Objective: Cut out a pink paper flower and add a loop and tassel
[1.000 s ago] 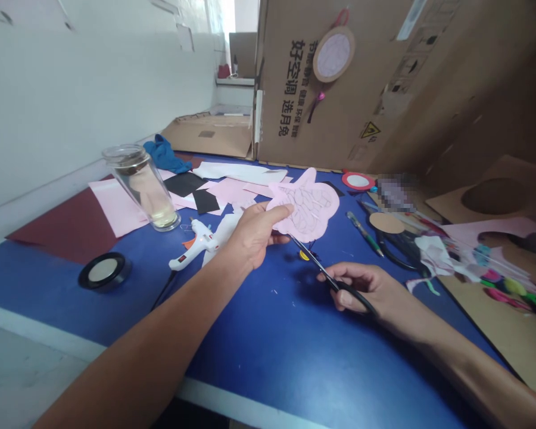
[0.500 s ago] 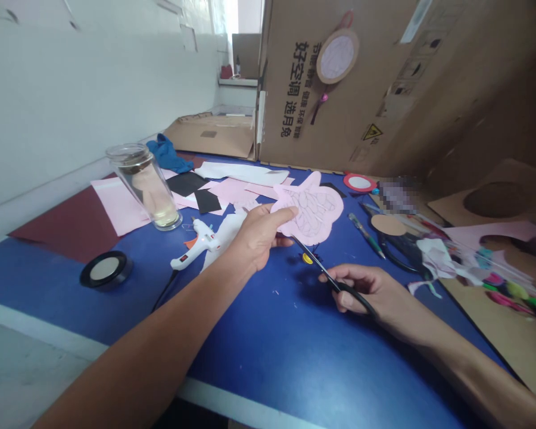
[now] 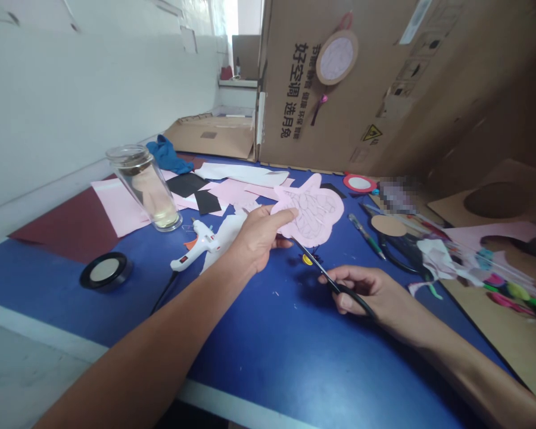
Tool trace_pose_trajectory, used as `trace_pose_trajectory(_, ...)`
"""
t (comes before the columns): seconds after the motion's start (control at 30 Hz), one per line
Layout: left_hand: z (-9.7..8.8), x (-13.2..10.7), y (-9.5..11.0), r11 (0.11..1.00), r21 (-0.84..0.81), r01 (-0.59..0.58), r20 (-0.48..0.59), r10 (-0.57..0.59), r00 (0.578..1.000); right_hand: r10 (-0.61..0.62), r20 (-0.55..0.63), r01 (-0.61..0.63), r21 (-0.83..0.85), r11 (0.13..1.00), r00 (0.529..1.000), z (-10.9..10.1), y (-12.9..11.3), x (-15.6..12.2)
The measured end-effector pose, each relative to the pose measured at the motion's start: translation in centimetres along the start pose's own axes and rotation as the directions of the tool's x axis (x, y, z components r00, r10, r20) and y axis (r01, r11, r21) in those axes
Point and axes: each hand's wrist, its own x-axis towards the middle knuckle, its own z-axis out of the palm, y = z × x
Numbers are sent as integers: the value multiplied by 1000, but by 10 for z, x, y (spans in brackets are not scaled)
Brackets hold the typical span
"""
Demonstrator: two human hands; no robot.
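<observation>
We hold the pink flat cutout with drawn lines (image 3: 312,211) just above the blue table (image 3: 272,345). Our left hand (image 3: 256,235) pinches its near edge. Our right hand (image 3: 366,289) grips black-handled scissors (image 3: 315,262), whose blades meet its lower rim. We judge this is outline trimming, which asks for slow turning of the sheet. A white plastic glue gun (image 3: 196,241) lies near.

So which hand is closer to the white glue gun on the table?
Left. The left hand, pinching the pink cut-out, is just beside the glue gun, on its right; the right hand, holding the scissors, lies farther off, beyond the left hand.
</observation>
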Motion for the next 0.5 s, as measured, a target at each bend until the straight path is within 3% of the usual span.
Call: trace_pose_trajectory(0.5,1,0,0,1000,0,5,-1,-5,1000,3,-2,-3,-9,1000,1000,-1,2,0)
